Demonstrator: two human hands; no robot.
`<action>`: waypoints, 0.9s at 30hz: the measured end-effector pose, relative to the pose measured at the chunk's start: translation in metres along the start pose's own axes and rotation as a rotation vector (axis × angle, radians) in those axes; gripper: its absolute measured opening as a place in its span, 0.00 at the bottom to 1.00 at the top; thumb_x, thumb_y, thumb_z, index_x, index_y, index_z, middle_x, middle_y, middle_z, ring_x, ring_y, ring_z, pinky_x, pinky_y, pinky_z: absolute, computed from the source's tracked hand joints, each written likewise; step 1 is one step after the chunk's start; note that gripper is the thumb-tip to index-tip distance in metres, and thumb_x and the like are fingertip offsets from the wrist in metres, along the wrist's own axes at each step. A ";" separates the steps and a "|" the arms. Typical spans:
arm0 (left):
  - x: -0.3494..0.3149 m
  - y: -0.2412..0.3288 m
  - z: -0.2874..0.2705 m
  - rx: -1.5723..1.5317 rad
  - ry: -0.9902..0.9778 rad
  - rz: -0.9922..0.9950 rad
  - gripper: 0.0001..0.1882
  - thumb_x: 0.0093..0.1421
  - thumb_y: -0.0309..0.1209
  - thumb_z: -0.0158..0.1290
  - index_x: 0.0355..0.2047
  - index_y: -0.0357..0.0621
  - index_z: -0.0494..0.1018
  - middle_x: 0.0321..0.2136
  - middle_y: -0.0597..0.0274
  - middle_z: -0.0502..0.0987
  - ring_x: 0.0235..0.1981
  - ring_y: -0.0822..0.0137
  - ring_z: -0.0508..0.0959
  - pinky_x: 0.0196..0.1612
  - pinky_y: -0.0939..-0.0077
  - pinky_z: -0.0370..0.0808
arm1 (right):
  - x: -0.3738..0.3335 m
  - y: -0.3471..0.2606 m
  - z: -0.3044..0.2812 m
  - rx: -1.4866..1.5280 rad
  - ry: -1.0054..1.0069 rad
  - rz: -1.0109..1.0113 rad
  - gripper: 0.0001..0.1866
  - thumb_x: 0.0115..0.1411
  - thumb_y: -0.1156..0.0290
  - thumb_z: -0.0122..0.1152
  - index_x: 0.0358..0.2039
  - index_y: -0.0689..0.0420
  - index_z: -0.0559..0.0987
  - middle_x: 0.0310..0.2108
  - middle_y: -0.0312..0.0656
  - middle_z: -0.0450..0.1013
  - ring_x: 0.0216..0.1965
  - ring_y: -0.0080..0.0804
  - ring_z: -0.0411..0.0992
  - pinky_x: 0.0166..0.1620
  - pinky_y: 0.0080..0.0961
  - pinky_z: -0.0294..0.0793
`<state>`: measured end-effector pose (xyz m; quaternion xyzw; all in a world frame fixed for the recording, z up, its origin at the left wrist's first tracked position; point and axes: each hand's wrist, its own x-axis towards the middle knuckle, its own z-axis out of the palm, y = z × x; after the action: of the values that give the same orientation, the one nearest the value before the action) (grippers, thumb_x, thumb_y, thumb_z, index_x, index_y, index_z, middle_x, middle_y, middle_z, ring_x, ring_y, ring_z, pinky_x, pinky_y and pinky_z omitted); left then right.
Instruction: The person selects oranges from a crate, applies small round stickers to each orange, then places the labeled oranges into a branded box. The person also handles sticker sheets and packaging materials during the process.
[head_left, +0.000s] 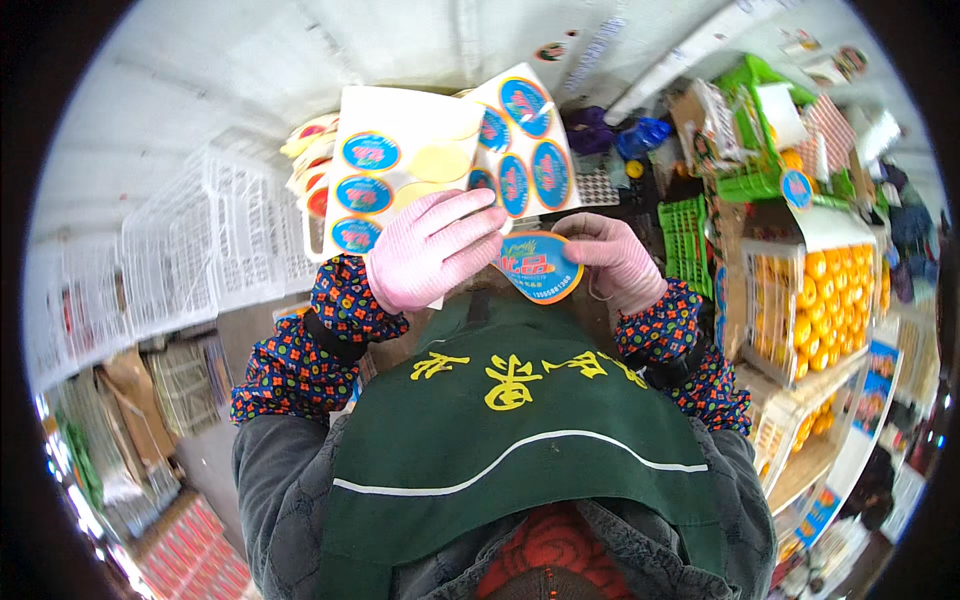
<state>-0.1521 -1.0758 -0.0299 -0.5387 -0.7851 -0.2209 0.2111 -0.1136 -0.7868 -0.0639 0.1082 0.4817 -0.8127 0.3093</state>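
My left hand [432, 247], in a pink striped glove, has its fingers stretched out, palm side down, over the lower edge of a sticker sheet. A large round blue sticker [545, 270] with an orange rim hangs between my hands. My gloved right hand [614, 260] pinches its right edge, while its left edge runs up to my left fingers and is partly covered there. Beyond, a sticker sheet [418, 112] shows blue oval-looking stickers on its left and bare cream spots where others are gone. A second sheet [535, 150] with several blue stickers lies behind it.
White plastic crates [215, 205] stand stacked on the left. To the right, a white crate [770, 300] holds many orange fruits, with another crate below. A green basket [745, 185] of papers and a smaller green crate [687, 245] stand at the back right. Red-patterned boxes [195, 555] sit lower left.
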 end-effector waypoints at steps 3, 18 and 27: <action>0.026 -0.002 0.015 -0.037 -0.042 0.035 0.29 0.42 0.34 0.64 0.47 0.40 0.74 0.51 0.51 0.76 0.53 0.50 0.76 0.55 0.57 0.74 | -0.032 0.007 -0.016 -0.123 0.346 -0.250 0.18 0.52 0.86 0.65 0.45 0.67 0.76 0.37 0.43 0.78 0.37 0.28 0.77 0.45 0.23 0.78; 0.182 0.072 0.174 -0.434 0.157 -0.578 0.21 0.64 0.28 0.50 0.57 0.34 0.70 0.55 0.49 0.75 0.55 0.56 0.74 0.60 0.67 0.68 | -0.341 0.020 -0.201 -0.192 1.328 -0.903 0.16 0.54 0.83 0.65 0.44 0.66 0.78 0.37 0.40 0.79 0.38 0.25 0.77 0.44 0.22 0.76; 0.420 0.220 0.304 -0.895 -0.299 0.296 0.18 0.62 0.31 0.57 0.50 0.34 0.74 0.45 0.44 0.79 0.48 0.49 0.79 0.53 0.66 0.74 | -0.434 0.054 -0.234 0.320 1.007 -1.066 0.27 0.52 0.81 0.69 0.54 0.65 0.73 0.45 0.47 0.79 0.44 0.32 0.78 0.50 0.28 0.78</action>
<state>-0.1131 -0.5143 -0.0118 -0.7081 -0.5499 -0.4244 -0.1268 0.2317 -0.4341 -0.0168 0.2628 0.4282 -0.7646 -0.4036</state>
